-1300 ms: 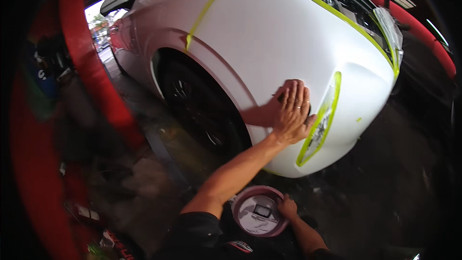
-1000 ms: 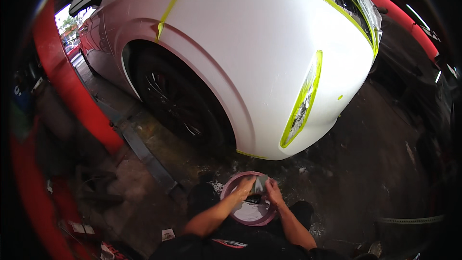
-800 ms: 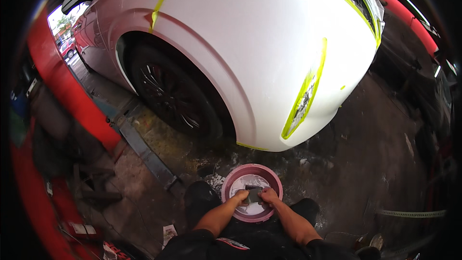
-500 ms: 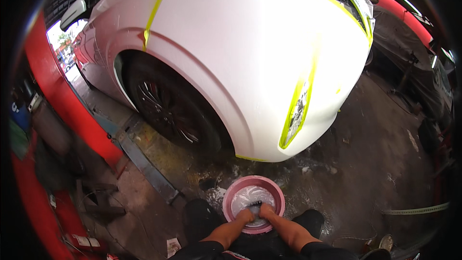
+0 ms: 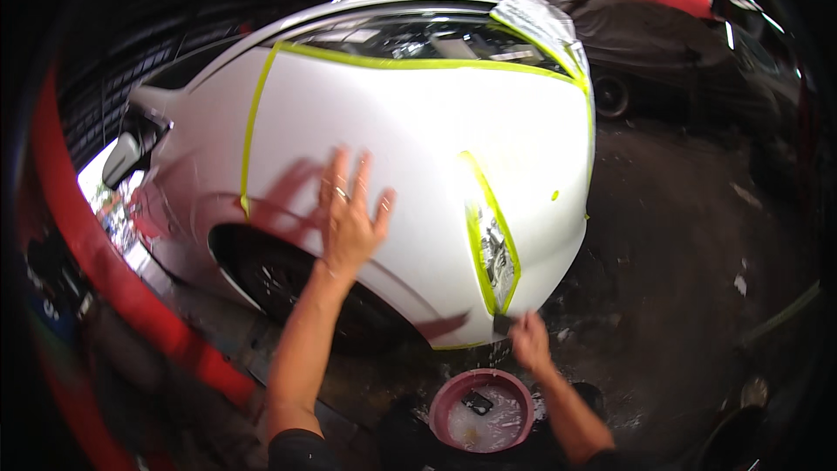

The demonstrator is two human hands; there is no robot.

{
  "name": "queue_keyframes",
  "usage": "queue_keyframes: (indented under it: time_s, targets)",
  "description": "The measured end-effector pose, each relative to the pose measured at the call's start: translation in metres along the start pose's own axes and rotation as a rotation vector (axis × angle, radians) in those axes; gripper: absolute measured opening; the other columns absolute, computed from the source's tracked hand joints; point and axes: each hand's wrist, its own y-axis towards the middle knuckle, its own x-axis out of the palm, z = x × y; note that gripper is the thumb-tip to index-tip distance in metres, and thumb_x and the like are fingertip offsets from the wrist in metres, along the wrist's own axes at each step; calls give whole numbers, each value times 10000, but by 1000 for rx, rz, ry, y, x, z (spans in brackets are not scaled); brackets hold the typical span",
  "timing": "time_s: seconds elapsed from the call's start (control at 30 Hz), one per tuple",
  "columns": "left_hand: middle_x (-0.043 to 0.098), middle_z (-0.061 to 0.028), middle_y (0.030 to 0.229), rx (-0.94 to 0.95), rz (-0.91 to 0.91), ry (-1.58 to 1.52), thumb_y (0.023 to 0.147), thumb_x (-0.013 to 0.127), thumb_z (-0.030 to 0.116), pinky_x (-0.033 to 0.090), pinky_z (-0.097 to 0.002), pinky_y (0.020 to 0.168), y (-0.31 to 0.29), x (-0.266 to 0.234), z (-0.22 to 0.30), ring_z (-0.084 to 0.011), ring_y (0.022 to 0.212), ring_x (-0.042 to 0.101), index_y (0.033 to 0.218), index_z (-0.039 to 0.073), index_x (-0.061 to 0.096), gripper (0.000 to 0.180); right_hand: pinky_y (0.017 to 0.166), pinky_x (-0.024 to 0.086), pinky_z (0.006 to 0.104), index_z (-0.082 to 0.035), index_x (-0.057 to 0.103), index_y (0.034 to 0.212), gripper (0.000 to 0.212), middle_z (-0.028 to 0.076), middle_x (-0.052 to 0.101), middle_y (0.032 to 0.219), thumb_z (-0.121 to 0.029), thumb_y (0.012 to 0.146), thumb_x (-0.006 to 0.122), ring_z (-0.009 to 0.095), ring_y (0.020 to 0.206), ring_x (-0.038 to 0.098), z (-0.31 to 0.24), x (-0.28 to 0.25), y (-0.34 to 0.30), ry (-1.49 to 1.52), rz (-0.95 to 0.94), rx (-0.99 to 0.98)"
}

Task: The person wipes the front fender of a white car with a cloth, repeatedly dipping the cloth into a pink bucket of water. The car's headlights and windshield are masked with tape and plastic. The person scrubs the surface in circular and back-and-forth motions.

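Note:
A white car (image 5: 384, 122) fills the middle of the view, its panels edged with yellow-green tape (image 5: 254, 135). My left hand (image 5: 350, 222) is raised over the fender with its fingers spread and nothing in it; whether it touches the panel I cannot tell. In my right hand (image 5: 531, 342) is a small dark pad (image 5: 503, 324), held by the bumper just below the taped lamp (image 5: 496, 257). Drops fall beneath the pad. Below sits a pink basin (image 5: 438, 430) of cloudy, sudsy water, with a dark rectangular block (image 5: 477, 401) in it.
A red post (image 5: 131, 270) slants along the left, near the dark front wheel (image 5: 283, 283). At the back right stands a covered vehicle (image 5: 654, 35). The dark floor (image 5: 663, 235) shows wet splashes and scraps.
Both hands have come up out of the basin. The left has risen to the fender, and the right has carried the dark pad to the bumper. The view has shifted too.

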Motion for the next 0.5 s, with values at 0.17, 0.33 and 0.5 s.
queue_keyframes:
  time_s: [0.17, 0.33, 0.5]
  targets:
    - [198, -273, 1514, 71, -65, 317, 928, 444, 503, 81, -575, 1133, 39, 24, -53, -442, 1408, 158, 1467, 1, 263, 759, 955, 344, 510, 79, 514, 1094, 552, 256, 515, 1123, -139, 618, 689, 414, 1065, 472, -214, -11, 155, -2, 313, -835]
    - [215, -266, 1512, 228, -98, 250, 901, 453, 420, 60, -598, 1133, 44, 40, -32, -453, 1415, 134, 1446, -14, 292, 715, 1110, 254, 522, 131, 450, 1256, 661, 307, 428, 1338, -194, 716, 649, 468, 1273, 390, -302, 70, 196, -524, 346, -1151]
    - [234, -200, 1529, 652, -206, 238, 904, 435, 535, 114, -639, 1113, 2, 36, -72, -388, 1426, 185, 1487, 166, 288, 705, 1109, 292, 454, 69, 430, 1329, 581, 297, 418, 1379, -309, 896, 521, 413, 1295, 409, -280, 50, 204, -339, 251, -1139]
